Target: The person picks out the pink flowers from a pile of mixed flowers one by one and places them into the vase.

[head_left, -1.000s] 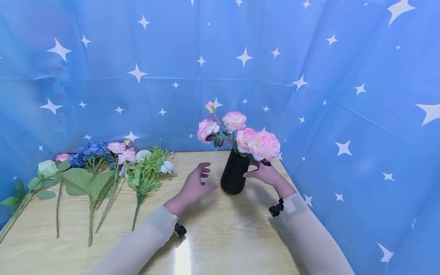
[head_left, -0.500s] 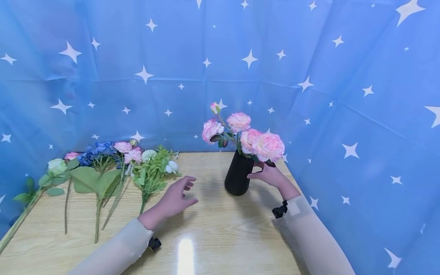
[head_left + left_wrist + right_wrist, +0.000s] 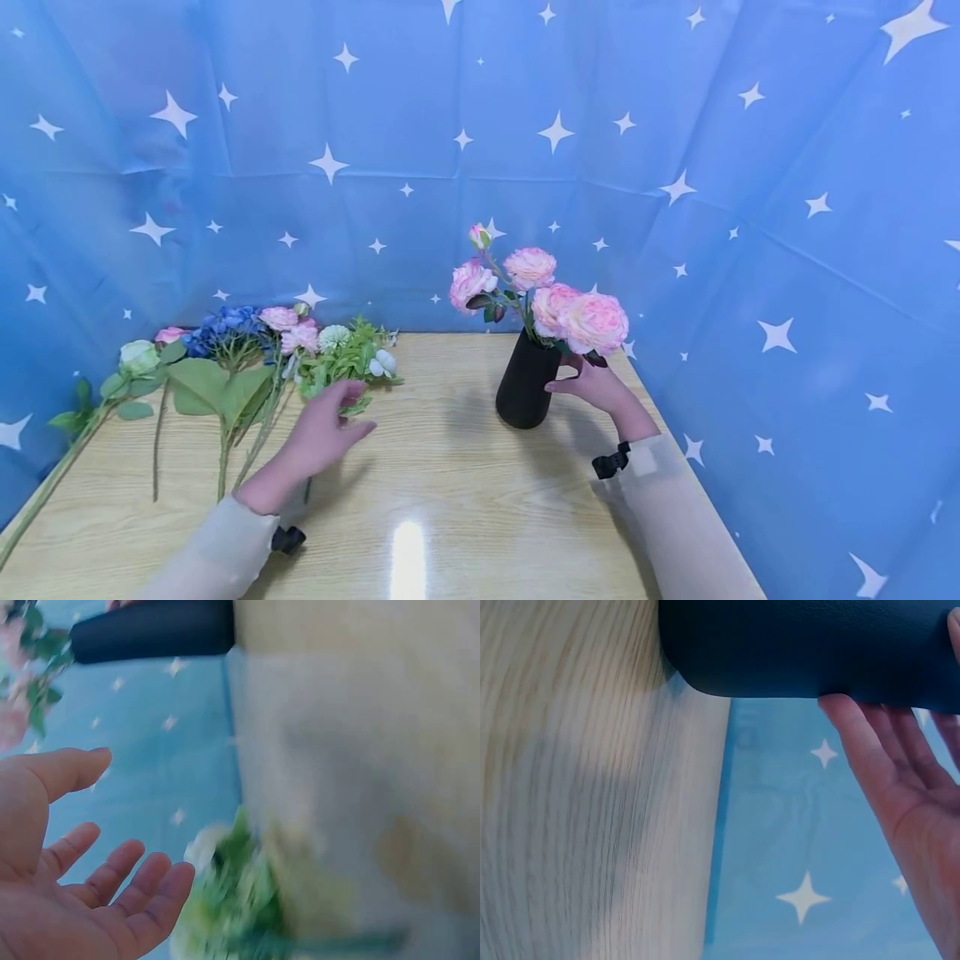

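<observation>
The black vase (image 3: 525, 385) stands on the table, tilted in the head view, with pink peonies (image 3: 592, 323) in its mouth. My right hand (image 3: 600, 387) holds the vase from its right side, its thumb in front and the other fingers partly hidden behind; the right wrist view shows fingertips against the dark wall (image 3: 795, 645). My left hand (image 3: 318, 442) hovers over the stem of a green leafy spray (image 3: 341, 362) with white flowers, its fingers spread and holding nothing. The left wrist view shows the same spray (image 3: 232, 900) blurred, just beyond the fingertips.
Left of the spray lie pink flowers (image 3: 300, 337), a blue hydrangea (image 3: 228, 329) with broad leaves, and a white rose (image 3: 138, 358) with a long stem. A blue star-patterned curtain (image 3: 420, 125) borders the table (image 3: 465, 517) behind and at both sides.
My left hand has moved left, away from the vase and over to the green spray. My right hand has stayed at the vase. The head view has turned slightly left.
</observation>
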The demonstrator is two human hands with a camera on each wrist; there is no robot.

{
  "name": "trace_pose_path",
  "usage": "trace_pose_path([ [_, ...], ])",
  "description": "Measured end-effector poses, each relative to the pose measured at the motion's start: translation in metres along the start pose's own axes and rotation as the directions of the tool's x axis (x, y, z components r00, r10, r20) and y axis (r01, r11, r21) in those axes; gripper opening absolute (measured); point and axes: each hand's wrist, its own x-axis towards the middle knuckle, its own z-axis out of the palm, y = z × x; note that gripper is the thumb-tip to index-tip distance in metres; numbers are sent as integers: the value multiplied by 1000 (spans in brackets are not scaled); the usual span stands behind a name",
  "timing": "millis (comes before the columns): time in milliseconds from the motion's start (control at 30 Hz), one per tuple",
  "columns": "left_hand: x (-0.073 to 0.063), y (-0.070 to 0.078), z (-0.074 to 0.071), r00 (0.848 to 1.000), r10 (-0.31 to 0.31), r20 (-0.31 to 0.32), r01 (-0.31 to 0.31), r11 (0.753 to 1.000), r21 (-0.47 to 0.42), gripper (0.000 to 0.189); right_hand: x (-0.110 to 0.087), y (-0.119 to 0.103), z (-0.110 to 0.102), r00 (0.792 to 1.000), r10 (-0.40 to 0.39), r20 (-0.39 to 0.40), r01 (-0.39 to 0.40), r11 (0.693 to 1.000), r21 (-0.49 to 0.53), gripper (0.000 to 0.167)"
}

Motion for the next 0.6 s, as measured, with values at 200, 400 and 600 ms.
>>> trace_pose_path([
  [200,-12,-14,-45,992,-57,-114,64,996,60,61,2,1,5,1000,-5,0,5,1000,4,101],
  [400,-24,-27,-66,973,-125,-192,146,984,103,59,0,2,2,1000,7,-16,-8,1000,-17,99],
  [600,-31,-39,-74,961,-155,-227,191,971,144,58,0,3,0,999,-32,-3,32,999,5,99],
])
